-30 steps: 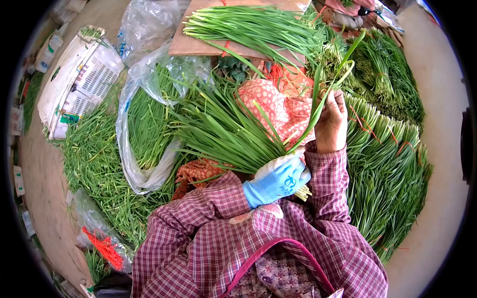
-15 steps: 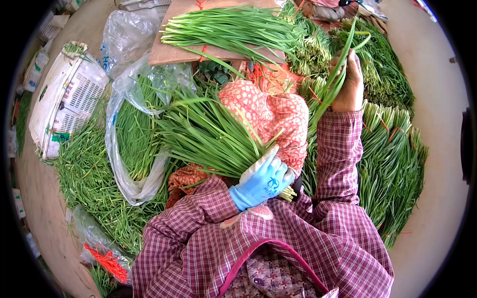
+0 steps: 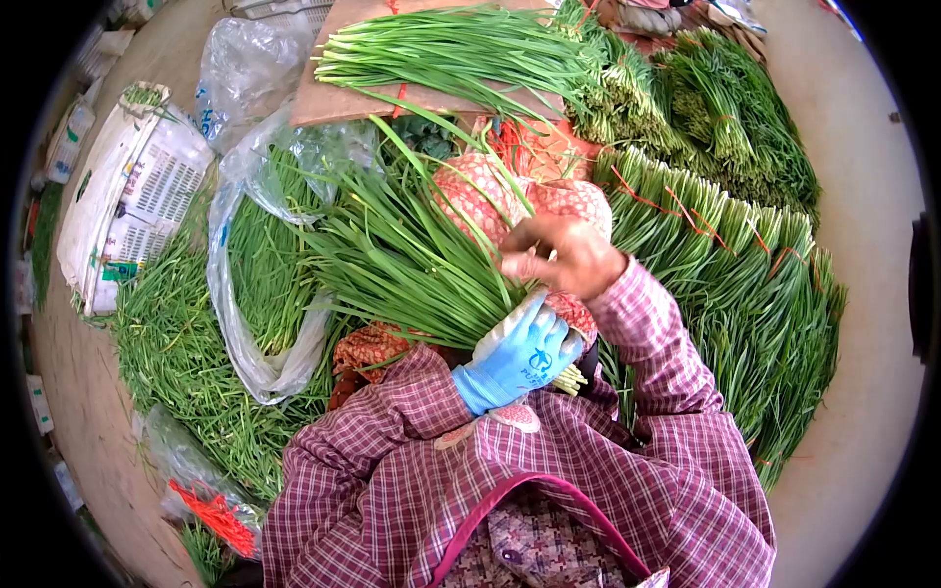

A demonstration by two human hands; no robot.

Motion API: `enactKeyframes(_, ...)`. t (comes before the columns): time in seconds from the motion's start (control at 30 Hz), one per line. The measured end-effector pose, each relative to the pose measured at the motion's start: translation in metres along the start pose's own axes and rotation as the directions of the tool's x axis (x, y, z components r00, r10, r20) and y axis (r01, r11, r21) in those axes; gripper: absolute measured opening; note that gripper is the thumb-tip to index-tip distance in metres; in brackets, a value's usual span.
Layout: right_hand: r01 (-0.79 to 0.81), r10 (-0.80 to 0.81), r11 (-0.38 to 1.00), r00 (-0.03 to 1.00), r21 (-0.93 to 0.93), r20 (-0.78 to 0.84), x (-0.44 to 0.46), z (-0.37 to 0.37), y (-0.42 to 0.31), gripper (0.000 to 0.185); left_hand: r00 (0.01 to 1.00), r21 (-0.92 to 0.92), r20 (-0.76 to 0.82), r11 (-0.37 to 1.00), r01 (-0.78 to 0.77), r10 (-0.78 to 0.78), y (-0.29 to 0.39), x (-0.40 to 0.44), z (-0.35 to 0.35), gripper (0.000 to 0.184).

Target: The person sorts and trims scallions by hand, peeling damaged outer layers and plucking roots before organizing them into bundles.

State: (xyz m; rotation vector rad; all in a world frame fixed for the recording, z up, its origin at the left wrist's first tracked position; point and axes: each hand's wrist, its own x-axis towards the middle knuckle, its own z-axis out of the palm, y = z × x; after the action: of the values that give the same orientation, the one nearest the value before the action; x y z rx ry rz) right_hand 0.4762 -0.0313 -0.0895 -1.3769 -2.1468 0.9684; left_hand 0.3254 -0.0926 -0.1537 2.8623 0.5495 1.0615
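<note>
Left hand [image 3: 517, 353]: in a blue glove [image 3: 537, 361] with whitish fingertips, its fingers wrapped firmly around the bunch of green leaves [image 3: 412, 265], low down near the cut ends.
Right hand [image 3: 564, 253]: bare, just above the glove, fingers curled in toward the bunch; I cannot tell whether they pinch a leaf.
Pale stem ends [image 3: 569, 380]: poke out of the gloved fist on the side nearer the person's body.
Bunch in the fist: slants up and to the left, its leaves fanning out over the person's lap toward the bag.
Long blades [image 3: 402, 149]: a few stand out from the rest, reaching toward the board.
Patterned cloth [image 3: 566, 199]: red with pale spots, beyond the right hand and partly covered by it.
Plaid sleeves [image 3: 676, 363]: purple with white lines, on both arms.
Clear plastic bag [image 3: 279, 377]: left of the bunch, mouth open, green leaves inside.
Loose leaf heap [image 3: 181, 343]: spreads around the bag's outer side.
Brown board [image 3: 333, 110]: beyond the cloth, with another green bunch [image 3: 451, 49] lying across it.
Tied bundles [image 3: 755, 343]: massed on the right, with thin red ties [image 3: 676, 201] near their pale ends.
Red strings [image 3: 216, 514]: lower left, lying on clear plastic.
Pale crate [image 3: 162, 191]: upper left, beside the heap.
</note>
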Motion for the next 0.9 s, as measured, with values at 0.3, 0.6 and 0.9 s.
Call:
enactKeyframes(0.3, -0.099, 0.404, 0.678, 0.878, 0.728, -0.257, -0.047, 0.02, -0.001, 0.008, 0.999, 0.034, 0.024, 0.999, 0.034, -0.035, -0.005, 0.014, -0.017, 0.01)
enactKeyframes(0.6, 0.386, 0.555, 0.394, 0.623, 0.834, -0.551, -0.053, 0.051, 0.011, 0.011, 0.969, -0.053, -0.117, 0.975, 0.213, -0.218, -0.005, 0.015, -0.015, 0.018)
enactKeyframes(0.9, 0.358, 0.329, 0.75, 0.528, 0.556, -0.783, -0.045, -0.015, 0.022, 0.007, 0.989, 0.036, -0.103, 0.993, 0.113, -0.109, -0.003, 0.01, -0.007, 0.02)
